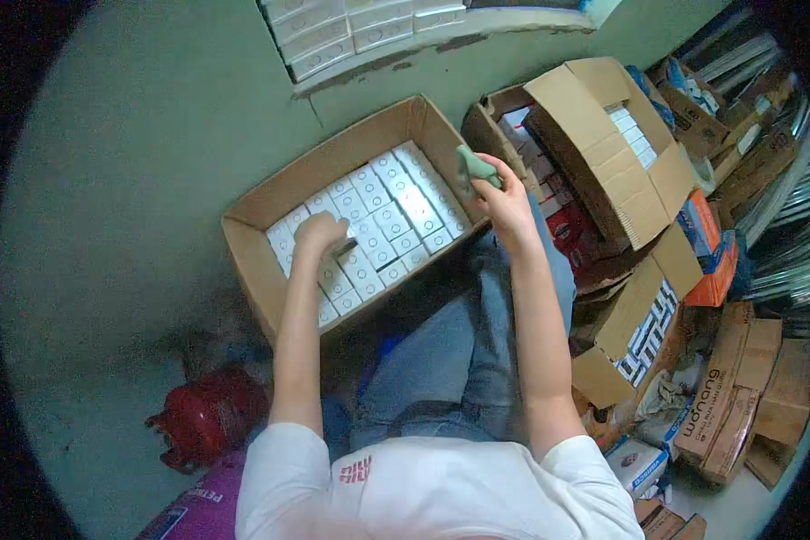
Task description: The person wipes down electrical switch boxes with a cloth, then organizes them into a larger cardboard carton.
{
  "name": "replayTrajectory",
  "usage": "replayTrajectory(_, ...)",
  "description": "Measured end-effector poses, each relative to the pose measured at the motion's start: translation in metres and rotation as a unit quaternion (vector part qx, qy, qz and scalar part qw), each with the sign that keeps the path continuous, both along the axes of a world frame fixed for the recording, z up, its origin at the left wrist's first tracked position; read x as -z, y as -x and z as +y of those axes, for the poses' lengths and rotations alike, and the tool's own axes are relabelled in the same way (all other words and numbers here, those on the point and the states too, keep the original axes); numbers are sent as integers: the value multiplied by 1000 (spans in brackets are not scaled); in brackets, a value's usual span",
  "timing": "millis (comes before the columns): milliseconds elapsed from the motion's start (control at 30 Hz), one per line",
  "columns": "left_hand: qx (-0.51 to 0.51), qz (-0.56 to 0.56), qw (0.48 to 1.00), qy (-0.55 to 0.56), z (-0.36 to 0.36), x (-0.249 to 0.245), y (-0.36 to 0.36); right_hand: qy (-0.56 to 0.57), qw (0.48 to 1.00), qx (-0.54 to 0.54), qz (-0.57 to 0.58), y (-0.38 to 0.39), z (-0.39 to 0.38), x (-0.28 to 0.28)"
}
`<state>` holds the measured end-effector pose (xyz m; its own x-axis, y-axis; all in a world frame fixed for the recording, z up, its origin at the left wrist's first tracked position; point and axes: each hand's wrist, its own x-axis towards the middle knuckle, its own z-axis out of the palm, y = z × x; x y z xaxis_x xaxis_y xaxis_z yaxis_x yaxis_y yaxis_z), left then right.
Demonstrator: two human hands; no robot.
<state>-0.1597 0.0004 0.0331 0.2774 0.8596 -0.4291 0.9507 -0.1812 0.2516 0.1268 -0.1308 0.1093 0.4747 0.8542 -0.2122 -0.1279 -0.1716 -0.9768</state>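
Observation:
An open cardboard box [324, 153] stands by the wall, with rows of small white boxes [367, 198] packed inside. My left hand [321, 236] reaches into it over the white boxes, fingers curled and pointing down; whether they grip a box is hidden. A small dark gap shows beside its fingertips. Above the right edge of the carton, my right hand [506, 202] is closed on a green object [477, 168], which looks like a cloth or a soft piece.
More cardboard boxes [594, 135] with white boxes stand at the right. A windowsill [423, 49] holds stacked white boxes. A red gas cylinder [211, 416] is at the lower left. Flattened cartons [720, 405] and clear plastic-wrapped bundles [787, 243] lie far right.

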Motion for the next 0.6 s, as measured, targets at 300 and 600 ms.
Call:
replayTrajectory(300,-26,-476,860,184,-6,-89,-65,-124,982,-79,-120,-53,-6,-48)
replayTrajectory(600,-2,-660,751,9,-24,-41,-210,-41,956,-22,-289,-62,1,-32)
